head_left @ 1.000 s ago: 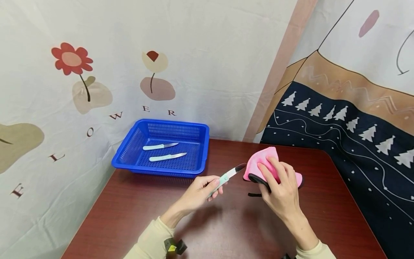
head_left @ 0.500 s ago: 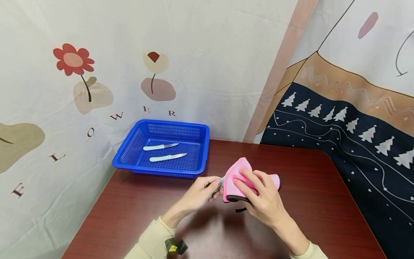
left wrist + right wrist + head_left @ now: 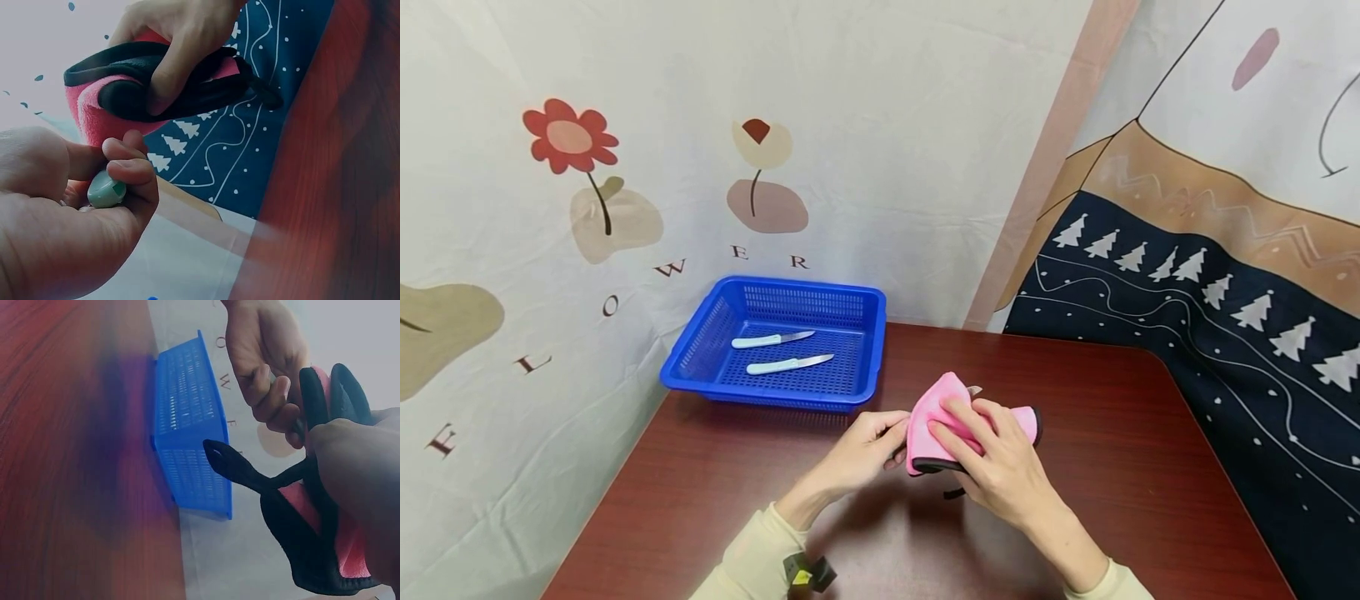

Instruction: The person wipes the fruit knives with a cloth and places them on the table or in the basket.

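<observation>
My left hand (image 3: 861,454) grips a knife by its pale green handle (image 3: 106,190), whose butt end shows between the curled fingers in the left wrist view. A pink cloth (image 3: 928,433) with black edging and a black loop is folded around the blade, and my right hand (image 3: 1000,462) pinches it there. Just the blade's tip (image 3: 974,390) sticks out beyond the cloth's upper side; the rest of the blade is hidden. In the right wrist view the cloth's black loop (image 3: 234,465) hangs out toward the basket side.
A blue plastic basket (image 3: 700,385) stands at the table's back left. Inside lie two knives with pale handles, an upper one (image 3: 760,342) and a lower one (image 3: 775,366). The reddish-brown table (image 3: 1120,467) meets printed wall cloths behind and to the right.
My right hand has brought the pink cloth leftward and down over the knife, covering the dark-smeared blade that showed a second ago. The left hand has stayed nearly in place.
</observation>
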### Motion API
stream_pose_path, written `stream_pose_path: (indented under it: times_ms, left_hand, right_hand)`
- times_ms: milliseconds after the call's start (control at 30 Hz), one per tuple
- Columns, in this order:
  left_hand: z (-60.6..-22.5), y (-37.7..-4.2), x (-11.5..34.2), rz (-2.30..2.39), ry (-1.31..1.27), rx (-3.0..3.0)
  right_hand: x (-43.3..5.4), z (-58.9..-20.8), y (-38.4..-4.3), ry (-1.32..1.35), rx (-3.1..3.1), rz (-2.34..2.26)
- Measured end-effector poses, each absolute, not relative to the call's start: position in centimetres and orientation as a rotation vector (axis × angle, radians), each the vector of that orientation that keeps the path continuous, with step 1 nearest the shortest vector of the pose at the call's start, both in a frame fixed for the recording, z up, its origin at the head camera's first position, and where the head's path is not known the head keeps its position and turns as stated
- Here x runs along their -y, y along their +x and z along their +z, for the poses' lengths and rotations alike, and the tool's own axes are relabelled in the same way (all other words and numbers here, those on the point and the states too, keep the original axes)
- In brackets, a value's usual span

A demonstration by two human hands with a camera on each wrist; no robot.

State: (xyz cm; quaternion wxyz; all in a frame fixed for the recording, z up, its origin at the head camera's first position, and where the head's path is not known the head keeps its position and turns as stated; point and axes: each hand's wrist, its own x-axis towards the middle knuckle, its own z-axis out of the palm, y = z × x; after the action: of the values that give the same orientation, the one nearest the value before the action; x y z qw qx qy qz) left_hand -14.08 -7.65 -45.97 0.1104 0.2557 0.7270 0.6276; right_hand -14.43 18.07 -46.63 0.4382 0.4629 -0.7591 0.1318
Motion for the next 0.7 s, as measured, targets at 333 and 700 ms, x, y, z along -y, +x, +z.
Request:
stream_pose_path:
  times_ms: [333, 700]
  left_hand:
    - [-46.1, -14.0, 7.8, 1.86, 0.732, -2.129]
    - [-46.0, -13.9, 7.8, 1.845, 0.661, -2.144]
  right_hand:
    - [-18.7, -46.6, -14.6, 1.038, 1.923, 0.333]
    - [-20.7, -46.5, -15.7, 0.95, 1.978, 0.347]
